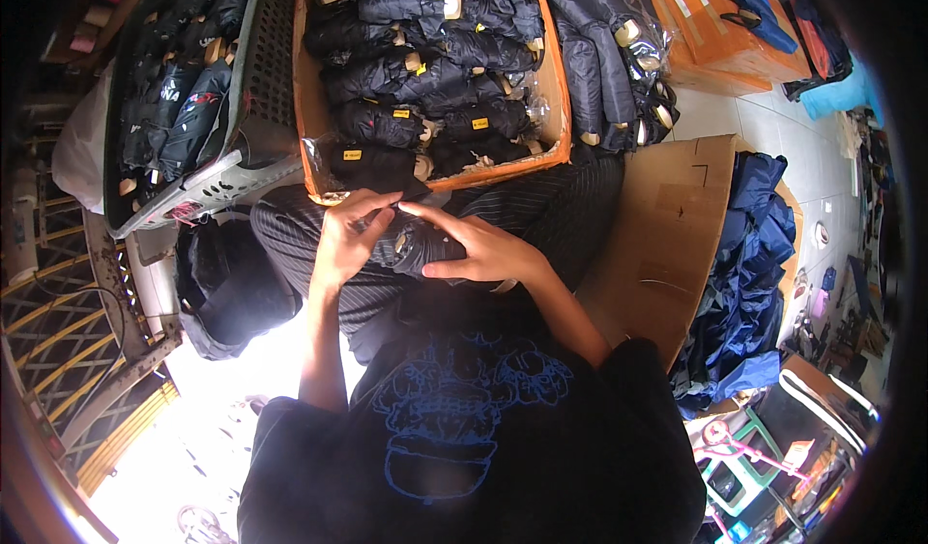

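Dark folded garment (425, 244) sits on the person's lap, just below the orange box (553, 80) of packed bundles; left hand (346, 235) and right hand (483, 249) both clasp it.

Orange cardboard box (311, 148) packed with dark rolled bundles; grey plastic crate (256, 71) left; blue fabric pile (749, 254) right.
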{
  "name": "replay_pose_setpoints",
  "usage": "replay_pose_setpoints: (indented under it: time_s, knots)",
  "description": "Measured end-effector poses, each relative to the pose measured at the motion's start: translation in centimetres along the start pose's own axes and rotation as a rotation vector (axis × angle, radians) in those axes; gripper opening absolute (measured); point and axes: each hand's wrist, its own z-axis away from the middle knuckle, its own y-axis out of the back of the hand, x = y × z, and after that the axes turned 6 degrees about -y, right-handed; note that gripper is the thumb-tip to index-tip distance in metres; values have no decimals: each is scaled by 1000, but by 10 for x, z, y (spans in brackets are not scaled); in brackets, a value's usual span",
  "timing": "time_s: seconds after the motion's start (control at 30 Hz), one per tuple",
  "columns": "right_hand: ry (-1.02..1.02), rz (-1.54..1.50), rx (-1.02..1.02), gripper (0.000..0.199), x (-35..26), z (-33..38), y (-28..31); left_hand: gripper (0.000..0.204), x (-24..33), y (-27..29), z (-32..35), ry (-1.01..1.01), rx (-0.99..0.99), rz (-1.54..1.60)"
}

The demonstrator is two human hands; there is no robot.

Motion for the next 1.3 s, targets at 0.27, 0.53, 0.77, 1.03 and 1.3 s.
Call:
replay_pose_setpoints:
  time_s: [0.27,0.53,0.77,1.03,1.3]
  knots:
    - [-70,-14,23,78,10,3,-2,18,6,-5,-1,-138,178,-139]
    - [-250,-609,72,67,30,0,-25,16,1,-26,5,-197,378,-298]
    - [-342,-967,229,48,23,10,-34,20,8,-36,11,-167,362,-256]
    - [-152,-352,602,51,26,2,-48,18,13,-58,13,-3,541,-108]
    - [-202,27,847,58,6,12,-51,17,15,-67,11,190,625,146]
